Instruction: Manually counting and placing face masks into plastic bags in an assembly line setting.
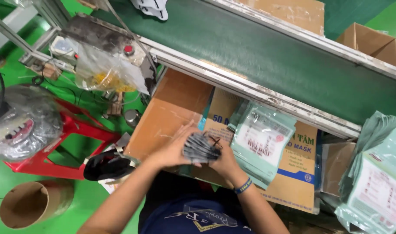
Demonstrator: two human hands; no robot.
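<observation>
Both hands clasp a small stack of grey pleated face masks over a flattened brown cardboard sheet.

We note the left hand curled against the stack's left side, fingers closed on it, and the right hand, wearing a blue wristband, gripping it from the right. Just right of the hands lies a pile of pale green printed plastic pouches. A dark green conveyor belt runs beyond the cardboard. A red plastic stool stands at left.
</observation>
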